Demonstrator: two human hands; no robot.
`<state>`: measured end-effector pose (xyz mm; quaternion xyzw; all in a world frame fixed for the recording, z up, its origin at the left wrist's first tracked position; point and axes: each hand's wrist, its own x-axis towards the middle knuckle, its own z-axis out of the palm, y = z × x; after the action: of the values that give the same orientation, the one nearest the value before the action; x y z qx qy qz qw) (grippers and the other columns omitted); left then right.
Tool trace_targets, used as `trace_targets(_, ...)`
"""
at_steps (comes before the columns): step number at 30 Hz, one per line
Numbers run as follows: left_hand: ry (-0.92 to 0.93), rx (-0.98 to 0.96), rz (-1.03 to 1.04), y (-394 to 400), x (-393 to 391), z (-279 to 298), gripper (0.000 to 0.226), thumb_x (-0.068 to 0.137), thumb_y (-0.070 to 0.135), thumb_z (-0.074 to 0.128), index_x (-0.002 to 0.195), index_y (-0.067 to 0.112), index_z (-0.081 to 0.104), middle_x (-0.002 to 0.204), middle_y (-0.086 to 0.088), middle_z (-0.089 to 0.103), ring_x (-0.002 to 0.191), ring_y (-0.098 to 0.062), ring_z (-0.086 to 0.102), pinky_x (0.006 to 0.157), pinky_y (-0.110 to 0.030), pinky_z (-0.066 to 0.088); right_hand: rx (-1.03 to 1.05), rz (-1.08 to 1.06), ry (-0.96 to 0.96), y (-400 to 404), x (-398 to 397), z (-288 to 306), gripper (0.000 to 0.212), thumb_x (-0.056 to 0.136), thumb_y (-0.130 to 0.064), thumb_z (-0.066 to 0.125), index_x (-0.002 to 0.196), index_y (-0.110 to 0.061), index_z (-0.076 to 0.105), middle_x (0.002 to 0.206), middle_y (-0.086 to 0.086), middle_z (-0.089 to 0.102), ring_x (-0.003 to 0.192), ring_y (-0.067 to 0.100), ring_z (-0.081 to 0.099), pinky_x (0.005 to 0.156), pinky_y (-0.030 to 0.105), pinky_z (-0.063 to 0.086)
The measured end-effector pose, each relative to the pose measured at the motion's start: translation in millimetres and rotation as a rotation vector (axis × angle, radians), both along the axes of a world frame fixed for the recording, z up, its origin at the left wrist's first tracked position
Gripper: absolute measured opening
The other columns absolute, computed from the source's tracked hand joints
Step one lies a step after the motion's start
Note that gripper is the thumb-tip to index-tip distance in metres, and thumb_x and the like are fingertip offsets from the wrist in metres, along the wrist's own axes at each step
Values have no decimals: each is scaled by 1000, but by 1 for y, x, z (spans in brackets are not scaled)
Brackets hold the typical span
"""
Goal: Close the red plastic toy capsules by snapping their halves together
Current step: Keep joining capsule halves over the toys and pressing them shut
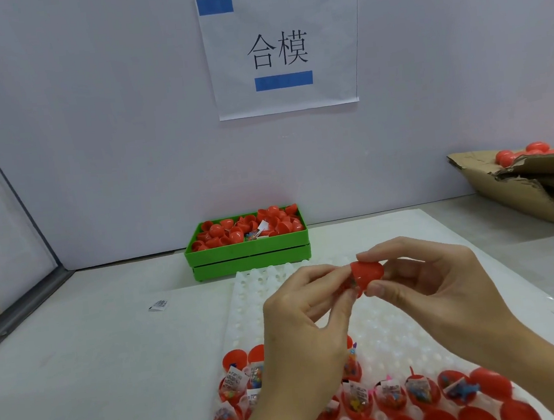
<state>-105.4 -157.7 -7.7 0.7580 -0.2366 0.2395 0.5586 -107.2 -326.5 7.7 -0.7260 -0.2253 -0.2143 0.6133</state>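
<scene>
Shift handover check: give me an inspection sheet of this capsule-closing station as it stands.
Surface: pale table under a white dimpled tray.
Job's things: one red capsule held between both hands; open red halves with toy packets seated in the tray's near rows; green bin of loose red halves by the wall.
Clutter: one small packet lying loose on the table.
Grippers: left hand and right hand both pinch the capsule.
Cables: nothing seen.
Surroundings: paper sign taped to the wall; torn cardboard box holding red capsules at far right.
</scene>
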Motion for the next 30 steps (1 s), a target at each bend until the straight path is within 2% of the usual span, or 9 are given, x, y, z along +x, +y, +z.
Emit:
trace_targets(2, 71, -116, -6, -1, -1, 2, 42, 82, 14, 77, 119, 32, 68, 96, 18, 71, 96, 2, 68, 79, -10, 53, -6, -6, 0, 0, 0, 0, 29, 70, -14, 76, 99, -21, 75, 92, 5, 76, 81, 26, 74, 79, 33, 61)
trace_targets(5, 114, -181, -40, 2, 1, 3, 43, 70, 29, 78, 113, 31, 70, 95, 16, 74, 95, 2, 69, 79, -9, 53, 14, -6, 10, 2, -1, 0, 29, 70, -15, 76, 97, -24, 76, 89, 8, 76, 77, 27, 73, 77, 36, 61)
trace_targets(9, 97, -102, -57, 5, 4, 3, 43, 70, 9, 85, 106, 31, 75, 102, 19, 72, 99, -4, 68, 83, -13, 53, 67, -5, 30, 3, -3, 2, 28, 69, -17, 77, 96, -26, 77, 81, 11, 76, 72, 26, 73, 73, 39, 60)
trace_targets(12, 43, -89, -17, 6, 5, 4, 39, 74, 6, 82, 100, 34, 75, 97, 17, 72, 94, -8, 69, 79, -16, 55, 65, 27, 52, 6, -4, 2, 30, 69, -20, 77, 98, -26, 76, 82, 13, 76, 72, 28, 73, 72, 42, 59)
trace_targets(18, 145, -120, -100, 6, 2, 6, 36, 78, 6, 79, 99, 34, 71, 92, 17, 75, 88, -2, 71, 78, -12, 54, 28, 40, 59, 2, -6, 4, 30, 68, -25, 77, 97, -27, 76, 89, 6, 77, 81, 28, 74, 72, 29, 61)
trace_targets(21, 147, -149, -118, 5, 2, 7, 30, 77, 17, 78, 101, 32, 70, 92, 16, 75, 89, -3, 72, 78, -12, 54, 43, 61, 74, 1, -5, 5, 29, 65, -26, 79, 94, -23, 76, 90, 6, 77, 81, 25, 75, 71, 24, 60)
trace_targets(24, 150, -169, -128, 5, 1, 7, 31, 72, 27, 76, 102, 32, 70, 93, 15, 76, 90, -4, 72, 78, -12, 54, 35, 56, 79, 1, -5, 5, 32, 63, -29, 80, 93, -19, 74, 91, 3, 77, 81, 24, 76, 70, 25, 60)
trace_targets(30, 147, -153, -144, 6, 1, 6, 32, 67, 30, 77, 97, 39, 71, 92, 18, 75, 88, -4, 72, 78, -13, 54, 36, 26, 70, 2, -4, 4, 28, 64, -20, 78, 92, -17, 74, 88, 3, 77, 77, 27, 74, 67, 24, 60)
